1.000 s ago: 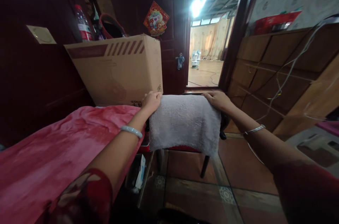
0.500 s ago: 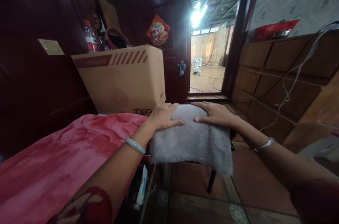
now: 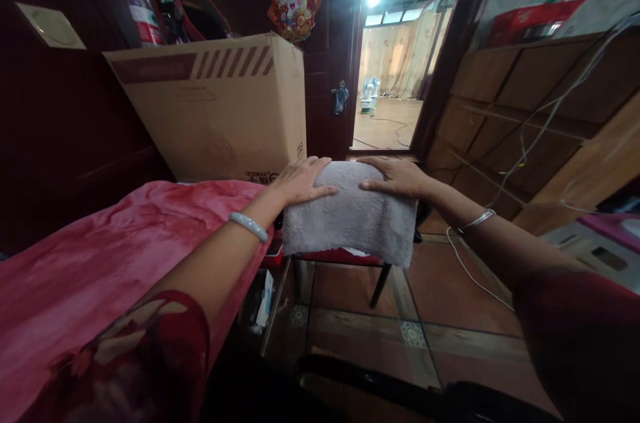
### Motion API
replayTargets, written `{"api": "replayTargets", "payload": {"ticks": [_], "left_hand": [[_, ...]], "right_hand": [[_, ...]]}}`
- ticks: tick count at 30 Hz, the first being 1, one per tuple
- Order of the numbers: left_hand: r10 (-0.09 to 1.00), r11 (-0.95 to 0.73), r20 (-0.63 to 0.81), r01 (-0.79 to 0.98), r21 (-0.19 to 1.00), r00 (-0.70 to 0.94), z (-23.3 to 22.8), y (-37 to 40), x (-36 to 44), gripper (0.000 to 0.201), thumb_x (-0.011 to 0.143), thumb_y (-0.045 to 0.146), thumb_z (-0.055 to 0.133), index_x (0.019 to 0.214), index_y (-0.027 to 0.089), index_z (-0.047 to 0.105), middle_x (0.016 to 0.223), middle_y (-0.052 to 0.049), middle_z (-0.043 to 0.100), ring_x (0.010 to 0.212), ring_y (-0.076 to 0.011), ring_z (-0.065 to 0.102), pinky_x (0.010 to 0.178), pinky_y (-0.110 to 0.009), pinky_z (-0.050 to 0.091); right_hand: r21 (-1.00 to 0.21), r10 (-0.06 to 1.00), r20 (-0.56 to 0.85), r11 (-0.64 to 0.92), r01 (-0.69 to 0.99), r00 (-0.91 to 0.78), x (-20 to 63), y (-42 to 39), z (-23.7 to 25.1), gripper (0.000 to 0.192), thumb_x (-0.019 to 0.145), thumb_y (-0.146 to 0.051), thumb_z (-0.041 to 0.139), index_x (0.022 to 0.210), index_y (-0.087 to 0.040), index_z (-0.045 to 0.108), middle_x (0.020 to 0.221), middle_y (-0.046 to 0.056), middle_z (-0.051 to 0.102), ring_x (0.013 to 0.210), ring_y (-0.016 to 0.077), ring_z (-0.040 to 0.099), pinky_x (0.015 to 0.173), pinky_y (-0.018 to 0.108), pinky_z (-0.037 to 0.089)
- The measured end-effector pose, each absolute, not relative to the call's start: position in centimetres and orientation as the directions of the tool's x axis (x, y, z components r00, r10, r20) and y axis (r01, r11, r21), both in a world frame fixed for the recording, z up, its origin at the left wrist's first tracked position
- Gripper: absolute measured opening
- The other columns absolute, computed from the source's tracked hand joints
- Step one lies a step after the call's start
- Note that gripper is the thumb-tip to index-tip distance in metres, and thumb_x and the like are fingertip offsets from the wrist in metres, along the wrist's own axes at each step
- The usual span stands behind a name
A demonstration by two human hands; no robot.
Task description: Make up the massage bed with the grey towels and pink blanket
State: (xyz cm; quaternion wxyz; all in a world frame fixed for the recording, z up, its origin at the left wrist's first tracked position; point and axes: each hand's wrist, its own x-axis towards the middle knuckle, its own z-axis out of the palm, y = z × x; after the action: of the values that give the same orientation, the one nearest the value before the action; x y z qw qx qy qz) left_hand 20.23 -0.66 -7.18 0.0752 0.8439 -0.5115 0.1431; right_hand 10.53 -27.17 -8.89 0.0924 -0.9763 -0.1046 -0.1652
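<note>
A grey towel [image 3: 350, 220] is draped over a dark-legged seat [image 3: 381, 284], straight ahead at 12 o'clock from the wearer; whether a chair or a stool is covered cannot be told. The visible part of the towel is stretched longest along the 9-to-3 line, and its loose edge is hung toward 6 o'clock. From its middle, the left hand [image 3: 296, 183] is placed at 10 o'clock and the right hand [image 3: 404, 178] at 2, so neither is clearly nearer; both are rested on the cloth. The fingers are laid out over the top, thumbs spread away from them and turned inward, with nothing seen pinched; the far fingertips cannot be made out. At 9 o'clock, a pink blanket [image 3: 145, 243] is spread; beyond it, toward 11, a cardboard box [image 3: 215, 116] is stood.
</note>
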Motion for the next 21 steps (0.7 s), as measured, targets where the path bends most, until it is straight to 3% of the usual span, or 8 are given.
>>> {"api": "replayTargets", "payload": {"ticks": [4,7,13,16,21], "left_hand": [[-0.835,-0.484,0.338,-0.871,-0.077,0.434,-7.4,0.7,19.3,0.082,0.089,0.065,0.057,0.153,0.018,0.038,0.158,-0.017,0.040,0.146,-0.0348,0.034,0.119,-0.053,0.026],[-0.823,-0.507,0.357,-0.855,-0.108,0.443,-7.5,1.3,18.5,0.085,0.088,0.065,0.058,0.157,0.021,0.032,0.164,-0.017,0.030,0.151,-0.0365,0.024,0.121,-0.058,0.019],[-0.788,-0.564,0.338,-0.824,-0.060,0.515,-8.5,1.7,18.7,0.092,0.086,0.067,0.061,0.159,0.023,0.026,0.164,-0.018,0.028,0.150,-0.0368,0.025,0.121,-0.059,0.021],[-0.794,-0.552,0.317,-0.834,-0.016,0.519,-9.4,2.0,19.6,0.097,0.083,0.065,0.065,0.160,0.022,0.024,0.163,-0.018,0.029,0.151,-0.0347,0.025,0.121,-0.054,0.025],[-0.809,-0.513,0.334,-0.858,-0.001,0.483,-9.7,2.3,20.2,0.100,0.080,0.062,0.069,0.159,0.022,0.023,0.164,-0.017,0.028,0.151,-0.0326,0.026,0.121,-0.048,0.029]], "right_hand": [[-0.107,0.213,0.345,-0.959,0.264,0.914,10.1,-27.0,-8.5,0.084,0.088,-0.077,0.047,0.152,-0.023,0.044,0.148,0.014,0.053,0.130,0.0374,0.054,0.105,0.054,0.044],[-0.012,0.268,0.411,-0.954,0.299,0.871,9.1,-26.5,-7.9,0.081,0.091,-0.075,0.044,0.154,-0.024,0.042,0.152,0.014,0.049,0.136,0.0393,0.046,0.110,0.059,0.037],[0.121,0.335,0.378,-0.942,0.313,0.863,7.4,-25.8,-8.3,0.095,0.083,-0.080,0.053,0.160,-0.030,0.029,0.159,0.013,0.039,0.142,0.0418,0.037,0.112,0.065,0.031],[0.109,0.328,0.371,-0.945,0.310,0.869,7.6,-26.5,-9.6,0.104,0.077,-0.080,0.060,0.160,-0.028,0.026,0.159,0.016,0.037,0.141,0.0431,0.038,0.110,0.064,0.035],[0.091,0.349,0.418,-0.935,0.343,0.839,8.4,-27.2,-10.6,0.103,0.078,-0.077,0.062,0.161,-0.028,0.026,0.158,0.015,0.037,0.140,0.0409,0.040,0.111,0.061,0.037]]}}
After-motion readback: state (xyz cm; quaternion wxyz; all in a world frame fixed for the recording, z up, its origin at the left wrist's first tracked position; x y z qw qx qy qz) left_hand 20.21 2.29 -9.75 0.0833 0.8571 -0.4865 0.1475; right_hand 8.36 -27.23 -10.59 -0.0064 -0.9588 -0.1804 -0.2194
